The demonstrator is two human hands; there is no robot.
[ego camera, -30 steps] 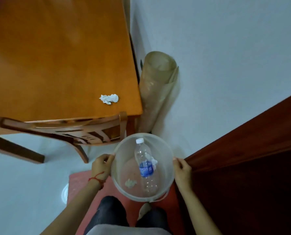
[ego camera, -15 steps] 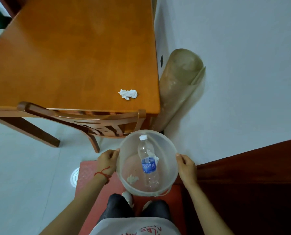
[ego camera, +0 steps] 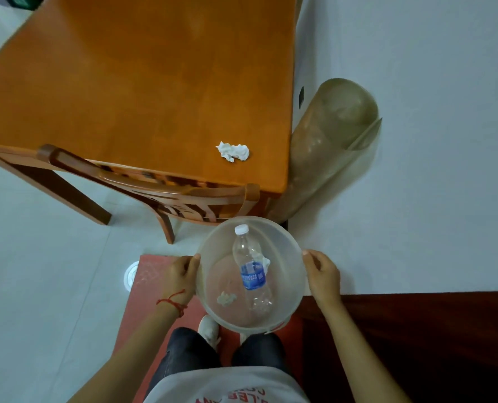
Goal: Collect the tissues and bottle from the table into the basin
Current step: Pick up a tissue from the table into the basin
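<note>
I hold a clear plastic basin (ego camera: 285, 248) in front of me, below the table's near edge. My left hand (ego camera: 181, 279) grips its left rim and my right hand (ego camera: 321, 274) grips its right rim. Inside lies a clear bottle (ego camera: 252, 271) with a blue label and white cap, cap pointing away from me. A small crumpled tissue (ego camera: 226, 298) rests on the basin floor, and another bit of white tissue (ego camera: 266, 261) shows beside the bottle. One crumpled white tissue (ego camera: 232, 151) lies on the orange wooden table (ego camera: 143, 82) near its right front corner.
A wooden chair (ego camera: 166, 196) is tucked under the table's near edge, just above the basin. A rolled translucent mat (ego camera: 329, 141) leans on the white wall right of the table. A dark wooden door (ego camera: 430, 338) is at lower right. I stand on a red mat (ego camera: 146, 280).
The view has swung so the table and tissue sit further right and nearer. The basin stays held in both hands with bottle and tissues inside.
</note>
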